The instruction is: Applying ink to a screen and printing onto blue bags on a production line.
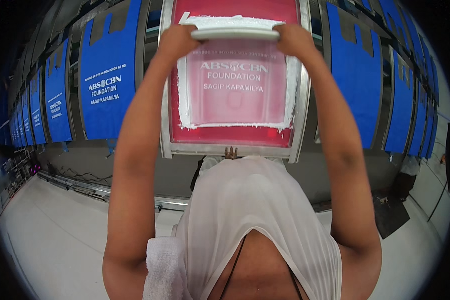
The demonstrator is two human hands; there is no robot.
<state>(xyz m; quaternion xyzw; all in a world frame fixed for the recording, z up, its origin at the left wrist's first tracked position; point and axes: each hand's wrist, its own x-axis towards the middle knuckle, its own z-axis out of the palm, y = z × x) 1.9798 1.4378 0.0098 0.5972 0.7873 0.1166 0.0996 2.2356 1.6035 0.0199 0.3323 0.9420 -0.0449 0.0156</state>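
Both my arms reach forward over a silk-screen printing frame [167,100] with a metal border and red mesh [185,134]. My left hand [179,42] is closed around the left end of a pale squeegee [235,33]. Its right end is gripped by my right hand [296,40]. The squeegee lies across the far part of the mesh, against a thick band of white ink [230,21]. White ink also borders a paler rectangle with white lettering in the middle of the screen. My fingertips are partly hidden behind the squeegee.
Blue bag-shaped fabric pieces lie in a row along the table, on the left [107,75] and right [355,75]. A metal rail [85,186] runs along the near table edge. A dark flat piece [391,215] lies on the pale floor at right. A white towel [164,267] hangs from my left shoulder.
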